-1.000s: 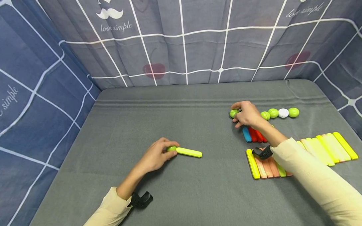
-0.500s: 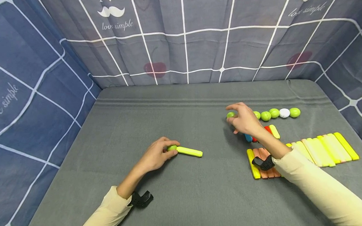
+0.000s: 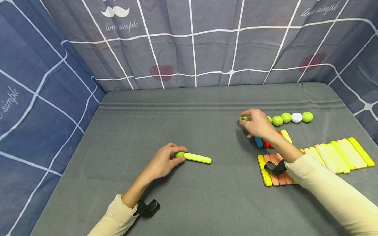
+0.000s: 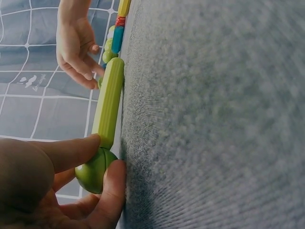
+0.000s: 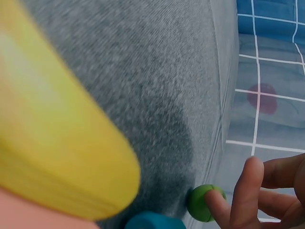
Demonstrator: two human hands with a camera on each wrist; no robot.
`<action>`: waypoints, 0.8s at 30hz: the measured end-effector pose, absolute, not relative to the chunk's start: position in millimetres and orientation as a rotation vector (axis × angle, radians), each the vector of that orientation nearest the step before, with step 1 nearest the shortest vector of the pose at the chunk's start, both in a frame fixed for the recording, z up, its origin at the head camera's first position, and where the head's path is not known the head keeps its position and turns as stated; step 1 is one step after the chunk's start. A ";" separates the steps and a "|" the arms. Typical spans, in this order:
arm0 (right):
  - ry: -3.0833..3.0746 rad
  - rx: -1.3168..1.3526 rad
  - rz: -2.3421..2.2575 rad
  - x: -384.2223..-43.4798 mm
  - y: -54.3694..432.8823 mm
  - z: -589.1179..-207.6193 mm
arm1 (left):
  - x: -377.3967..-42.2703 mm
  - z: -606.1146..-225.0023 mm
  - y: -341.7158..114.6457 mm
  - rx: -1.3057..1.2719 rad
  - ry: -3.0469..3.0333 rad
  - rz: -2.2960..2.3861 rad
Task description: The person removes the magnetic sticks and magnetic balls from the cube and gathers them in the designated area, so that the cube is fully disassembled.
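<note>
In the head view my left hand (image 3: 163,162) pinches a small green ball (image 3: 179,154) between thumb and fingers. The ball sits against the near end of a yellow-green ribbed stick (image 3: 198,158) that lies on the grey cloth. In the left wrist view, the seam of this ball (image 4: 93,172) shows beneath the stick (image 4: 108,102). My right hand (image 3: 258,124) holds another green ball (image 3: 243,119) at its fingertips, at the left end of a row of balls. One fingertip overlaps that ball (image 5: 200,202) in the right wrist view.
Right of that hand the row continues with green balls (image 3: 277,120) and a white ball (image 3: 296,117). Below lie a blue stick (image 3: 258,142), red sticks and a pale yellow stick (image 3: 286,136). A long band of yellow and orange sticks (image 3: 337,156) passes partly under the right sleeve.
My right hand and its green ball shifted left, then back slightly right toward the row. My left hand, its ball and the yellow-green stick have stayed in place.
</note>
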State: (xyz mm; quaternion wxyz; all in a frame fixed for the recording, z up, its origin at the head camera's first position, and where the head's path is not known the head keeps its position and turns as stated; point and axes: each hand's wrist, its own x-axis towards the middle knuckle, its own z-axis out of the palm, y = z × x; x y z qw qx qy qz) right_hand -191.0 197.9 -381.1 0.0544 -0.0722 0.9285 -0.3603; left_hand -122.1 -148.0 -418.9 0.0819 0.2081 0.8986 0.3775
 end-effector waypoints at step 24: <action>2.160 -0.649 -1.345 -136.2 130.3 -405.1 | -118.8 -419.2 -140.2 0.578 2.674 1.245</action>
